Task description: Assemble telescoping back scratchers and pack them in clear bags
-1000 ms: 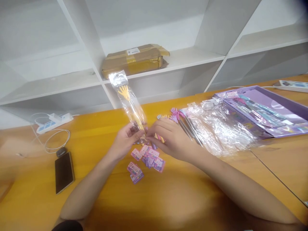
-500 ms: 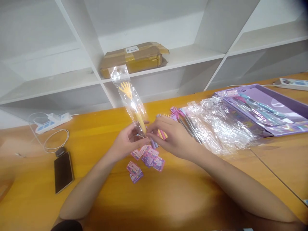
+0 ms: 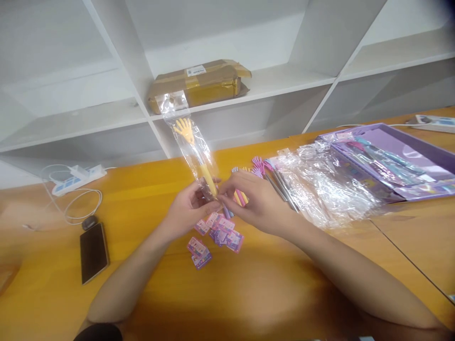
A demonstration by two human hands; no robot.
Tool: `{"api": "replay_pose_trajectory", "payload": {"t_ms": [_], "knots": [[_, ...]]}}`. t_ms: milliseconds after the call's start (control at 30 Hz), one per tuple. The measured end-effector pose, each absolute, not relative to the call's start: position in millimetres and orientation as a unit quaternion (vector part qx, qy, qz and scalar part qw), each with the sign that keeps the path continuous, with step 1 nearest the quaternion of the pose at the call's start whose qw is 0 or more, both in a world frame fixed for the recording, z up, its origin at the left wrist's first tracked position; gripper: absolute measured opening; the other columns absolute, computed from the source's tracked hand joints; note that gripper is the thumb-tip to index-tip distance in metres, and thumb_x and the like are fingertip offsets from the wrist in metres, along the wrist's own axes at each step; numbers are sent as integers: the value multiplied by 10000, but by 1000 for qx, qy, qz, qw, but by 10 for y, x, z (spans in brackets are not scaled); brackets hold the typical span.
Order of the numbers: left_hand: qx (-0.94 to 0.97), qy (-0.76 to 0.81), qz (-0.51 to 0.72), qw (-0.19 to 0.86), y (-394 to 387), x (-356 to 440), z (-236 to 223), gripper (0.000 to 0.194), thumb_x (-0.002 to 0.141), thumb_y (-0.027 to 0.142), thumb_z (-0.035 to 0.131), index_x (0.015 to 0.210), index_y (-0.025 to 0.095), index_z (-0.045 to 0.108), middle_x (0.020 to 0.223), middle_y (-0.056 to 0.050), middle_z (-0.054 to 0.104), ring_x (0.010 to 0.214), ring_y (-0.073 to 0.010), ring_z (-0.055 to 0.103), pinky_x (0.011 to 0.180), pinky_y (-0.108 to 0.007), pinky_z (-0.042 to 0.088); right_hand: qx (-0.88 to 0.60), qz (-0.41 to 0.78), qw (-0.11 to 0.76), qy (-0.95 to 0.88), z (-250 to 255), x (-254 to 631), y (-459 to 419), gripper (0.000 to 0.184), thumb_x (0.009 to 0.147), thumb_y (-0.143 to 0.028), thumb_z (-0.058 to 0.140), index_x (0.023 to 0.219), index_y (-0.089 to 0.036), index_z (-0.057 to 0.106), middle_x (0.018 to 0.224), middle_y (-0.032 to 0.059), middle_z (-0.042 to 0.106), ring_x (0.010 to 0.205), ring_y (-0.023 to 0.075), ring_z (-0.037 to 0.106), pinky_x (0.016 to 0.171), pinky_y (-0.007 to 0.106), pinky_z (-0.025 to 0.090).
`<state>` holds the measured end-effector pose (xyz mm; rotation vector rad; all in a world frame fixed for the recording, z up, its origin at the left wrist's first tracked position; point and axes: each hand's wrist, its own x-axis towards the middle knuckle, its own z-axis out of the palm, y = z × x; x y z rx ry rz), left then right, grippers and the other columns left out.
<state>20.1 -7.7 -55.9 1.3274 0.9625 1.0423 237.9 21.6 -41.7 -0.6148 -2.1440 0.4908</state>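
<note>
A yellow hand-shaped back scratcher (image 3: 185, 131) with a metal stem lies inside a long clear plastic bag (image 3: 173, 105), tilted with its top leaning away and to the left. My left hand (image 3: 186, 208) is closed around the lower part of the bag. At the bag's bottom end, by the yellow handle's tip, my right hand (image 3: 258, 201) pinches with thumb and fingers. Partly hidden behind my right hand are several more back scratchers (image 3: 259, 166) in pink, purple and yellow. Small pink and purple printed cards (image 3: 234, 240) lie loose on the table below my hands.
A pile of clear plastic bags (image 3: 320, 184) spreads to the right, beside a purple box (image 3: 433, 151) holding bagged back scratchers. On the left lie a phone (image 3: 94, 253) and a power strip (image 3: 78, 180) with a cable. A taped cardboard box (image 3: 199, 85) sits on the white shelf.
The bag's top has shifted slightly up and to the left. Both hands stay almost in the same place, still gripping the bag.
</note>
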Motion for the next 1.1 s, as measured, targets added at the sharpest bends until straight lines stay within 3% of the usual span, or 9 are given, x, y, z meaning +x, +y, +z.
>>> {"api": "replay_pose_trajectory", "payload": {"t_ms": [133, 200, 300, 367, 467, 567, 667, 933, 1100], "knots": [[566, 405, 446, 563, -86, 203, -547, 493, 863, 278, 858, 1318, 195, 689, 1160, -96, 736, 1118, -246, 691, 995, -375, 567, -281, 196, 432, -834, -441, 2374, 231, 27, 1001, -226, 639, 985, -212, 622, 912, 33, 642, 853, 176, 615, 776, 331, 491], [570, 408, 445, 557, -92, 204, -527, 459, 860, 286, 861, 1285, 193, 714, 1118, -93, 735, 1086, -241, 685, 965, -363, 572, -302, 221, 443, -814, -466, 2365, 241, 134, 983, -280, 679, 1068, -210, 602, 999, 56, 644, 891, 182, 621, 787, 339, 518], [570, 415, 445, 552, -93, 212, -491, 415, 855, 308, 868, 1232, 194, 739, 1070, -82, 733, 996, -218, 676, 901, -342, 572, -298, 323, 420, -794, -505, 2347, 246, 312, 974, -325, 709, 1221, -199, 564, 1005, 50, 677, 848, 162, 644, 734, 313, 534], [572, 415, 446, 549, -88, 218, -477, 387, 862, 323, 864, 1208, 194, 749, 1053, -76, 730, 961, -206, 668, 881, -333, 562, -292, 394, 393, -778, -520, 2336, 243, 311, 992, -327, 687, 1247, -195, 567, 922, 17, 686, 768, 137, 643, 670, 283, 517], [579, 404, 455, 543, -81, 222, -471, 394, 866, 335, 862, 1222, 208, 753, 1083, -73, 726, 975, -202, 661, 879, -322, 551, -298, 441, 372, -760, -511, 2331, 241, 188, 1008, -369, 669, 1059, -194, 621, 821, -13, 654, 684, 110, 589, 609, 263, 472], [587, 415, 452, 528, -87, 212, -465, 319, 863, 372, 862, 1112, 191, 777, 987, -60, 716, 876, -183, 638, 780, -287, 536, -306, 442, 354, -765, -479, 2334, 245, 317, 1015, -459, 661, 851, -196, 595, 764, -18, 609, 655, 101, 521, 570, 263, 413], [600, 432, 432, 517, -99, 188, -453, 264, 912, 407, 811, 1026, 171, 779, 885, -50, 683, 800, -171, 608, 723, -276, 519, -302, 449, 326, -776, -452, 2333, 246, 345, 1034, -506, 629, 882, -196, 619, 770, -15, 597, 662, 107, 497, 557, 271, 379], [643, 404, 407, 508, -117, 146, -446, 259, 1003, 377, 704, 1182, 200, 764, 1083, -79, 706, 982, -206, 641, 891, -316, 528, -262, 507, 318, -757, -486, 2334, 262, 367, 1045, -485, 623, 828, -193, 577, 772, -25, 574, 643, 86, 467, 580, 270, 349], [668, 381, 409, 491, -141, 121, -452, 238, 1020, 349, 684, 1196, 209, 761, 1099, -80, 685, 998, -202, 625, 888, -314, 511, -224, 524, 302, -764, -514, 2344, 286, 351, 1049, -473, 619, 851, -183, 606, 703, -48, 519, 641, 85, 438, 600, 261, 346]]}}
